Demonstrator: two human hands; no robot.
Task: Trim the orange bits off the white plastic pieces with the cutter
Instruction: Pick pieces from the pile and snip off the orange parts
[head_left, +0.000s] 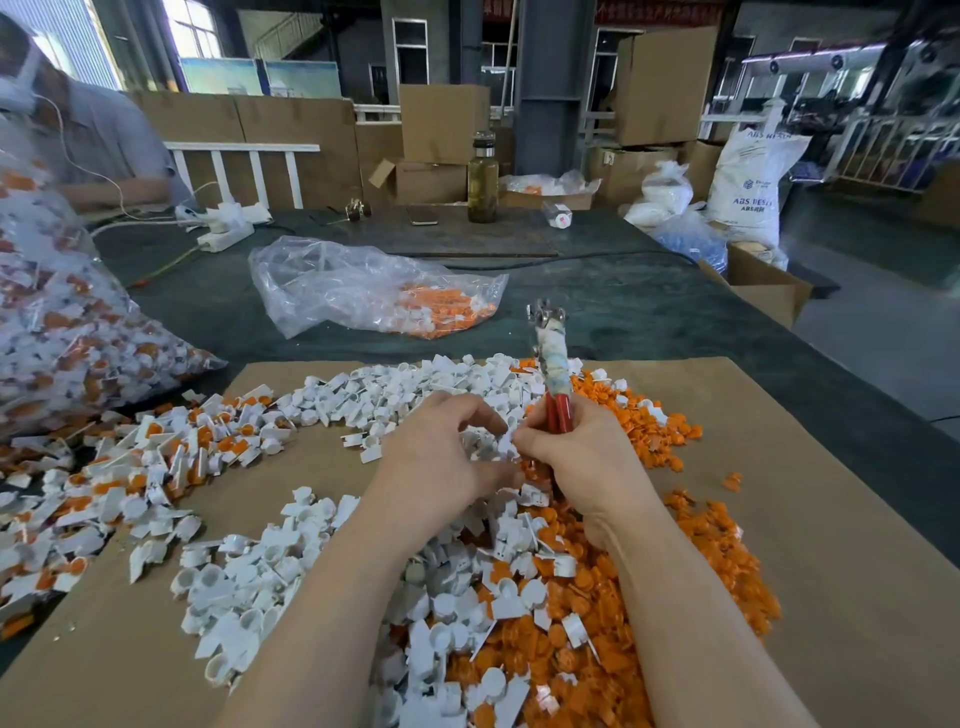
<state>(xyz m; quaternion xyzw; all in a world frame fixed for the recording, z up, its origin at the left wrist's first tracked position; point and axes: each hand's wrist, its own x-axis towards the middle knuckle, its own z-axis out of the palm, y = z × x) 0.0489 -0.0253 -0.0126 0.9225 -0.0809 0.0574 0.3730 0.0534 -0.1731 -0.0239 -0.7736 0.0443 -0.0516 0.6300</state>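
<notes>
Both forearms enter from the bottom edge, cut off below the elbows, and meet over a brown cardboard sheet (810, 519) spread on the table (649, 306). The left hand (441, 457) curls its fingers around a small white plastic piece (488, 441); the piece is mostly hidden by fingertips, so whether orange still clings to it cannot be told. The right hand (576, 457) is closed around the red handles of the cutter (553, 374), thumb reaching toward the white piece. The cutter stands upright from the fist, its shank wrapped in pale tape, its metal head at the top and too blurred to show how the blades sit.

Around the hands lies the white pile (249, 577), cup-shaped parts with flat tabs. Right of the hands spreads the orange heap (717, 551), seemingly round discs. Left of the hands sits a mixed pile (171, 457) of white pieces with orange still attached. Beyond the cardboard, a crumpled clear bag (363, 283) holds orange and white parts. At the left edge another full bag (67, 332) is cut off by the frame. Far behind stands a glass bottle (482, 179).
</notes>
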